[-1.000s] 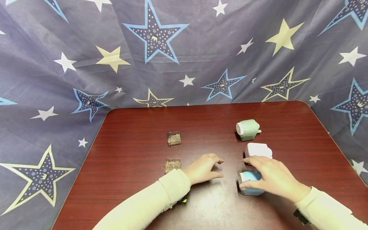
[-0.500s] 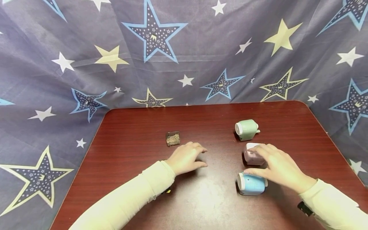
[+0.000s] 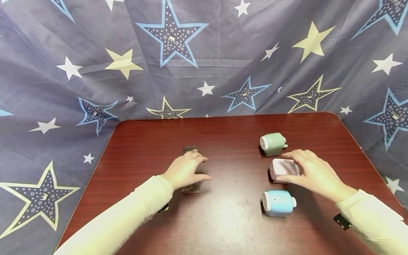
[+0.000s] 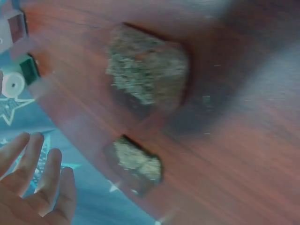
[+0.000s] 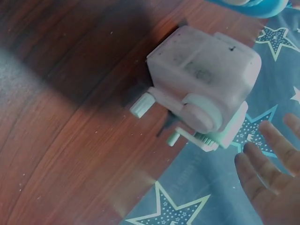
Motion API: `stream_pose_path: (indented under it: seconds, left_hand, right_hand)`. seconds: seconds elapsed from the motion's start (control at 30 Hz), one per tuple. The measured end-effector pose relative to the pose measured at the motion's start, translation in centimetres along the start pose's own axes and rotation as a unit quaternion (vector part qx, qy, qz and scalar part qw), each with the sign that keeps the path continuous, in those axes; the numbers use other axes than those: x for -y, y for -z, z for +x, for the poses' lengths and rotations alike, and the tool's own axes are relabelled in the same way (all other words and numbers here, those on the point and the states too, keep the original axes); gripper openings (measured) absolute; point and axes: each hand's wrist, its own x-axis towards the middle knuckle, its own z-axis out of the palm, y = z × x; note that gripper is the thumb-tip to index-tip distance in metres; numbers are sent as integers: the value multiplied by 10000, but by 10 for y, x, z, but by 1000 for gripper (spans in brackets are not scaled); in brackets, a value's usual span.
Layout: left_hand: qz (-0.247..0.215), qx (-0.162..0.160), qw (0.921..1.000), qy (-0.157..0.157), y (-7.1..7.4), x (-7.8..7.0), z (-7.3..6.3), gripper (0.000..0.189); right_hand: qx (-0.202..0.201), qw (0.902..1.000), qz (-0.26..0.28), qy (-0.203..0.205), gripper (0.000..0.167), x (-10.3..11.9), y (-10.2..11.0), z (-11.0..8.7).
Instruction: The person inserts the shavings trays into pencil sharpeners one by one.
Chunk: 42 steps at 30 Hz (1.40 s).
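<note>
My left hand (image 3: 185, 170), fingers spread and holding nothing, hovers over two small clear trays of pencil shavings. In the head view it covers much of the near tray (image 3: 190, 188) and part of the far tray (image 3: 191, 148). The left wrist view shows both trays of shavings (image 4: 150, 70), blurred. My right hand (image 3: 315, 177) is around the right side of a pink crank pencil sharpener (image 3: 283, 168), thumb and fingers apart. In the right wrist view the sharpener's crank handle (image 5: 143, 105) points down-left, with the fingers (image 5: 262, 173) off to the right.
A green crank sharpener (image 3: 273, 144) lies behind the pink one, and a blue sharpener (image 3: 279, 203) in front of it. All rest on a dark red wooden table (image 3: 153, 141). A star-patterned cloth (image 3: 216, 56) hangs along its back and sides.
My left hand has moved left from mid-table to over the shavings trays. The right hand has gone from the blue sharpener back to the pink one. The sharpeners stay in place.
</note>
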Motion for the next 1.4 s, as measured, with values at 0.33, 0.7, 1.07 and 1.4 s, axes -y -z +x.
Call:
stream_pose_path:
  seconds: [0.33, 0.7, 1.07, 1.4]
  left_hand:
    - [-153, 130, 9989, 422, -12, 22, -32, 87]
    - [-407, 169, 9961, 768, -32, 35, -54, 97]
    - [-422, 182, 9964, 719, -45, 37, -58, 89]
    - [-540, 177, 9942, 915, -46, 39, -59, 84]
  right_hand:
    - [448, 9987, -21, -240, 73, -10, 3, 3]
    - [916, 9951, 48, -368, 85, -19, -4, 9]
    - [1264, 9918, 14, -204, 90, -24, -14, 15]
    - [1347, 9907, 6, -172, 90, -25, -23, 18]
